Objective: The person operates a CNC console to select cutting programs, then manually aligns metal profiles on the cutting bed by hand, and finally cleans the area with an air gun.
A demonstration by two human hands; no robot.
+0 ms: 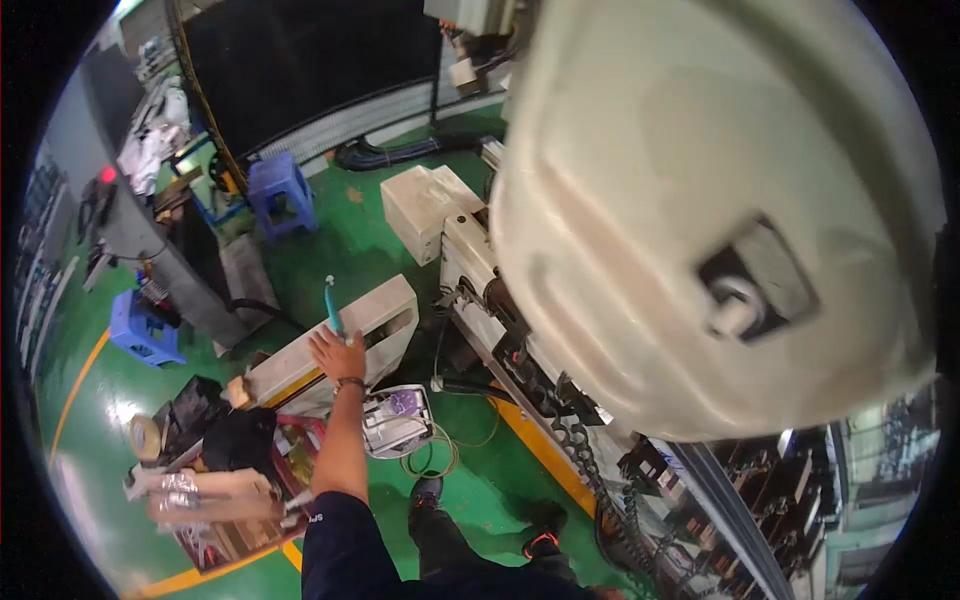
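My left hand (337,355) reaches forward over a long pale machine part (385,305), its fingers spread at the near end of a teal-handled tool (332,308). The tool points away from me; whether the fingers touch it is hard to tell. A dark band circles my left wrist. Beside the forearm stands a white container (397,420) with something purple in it and a coiled pale cable (432,458) next to it. At the bottom edge a small bit of my right hand (606,593) shows, its fingers hidden.
A large cream machine cover (690,220) fills the upper right. Blue stools (280,190) stand at the left and back. A red crate with cardboard and a tape roll (146,437) sits at lower left. Black coiled cables (575,440) run along the machine at right.
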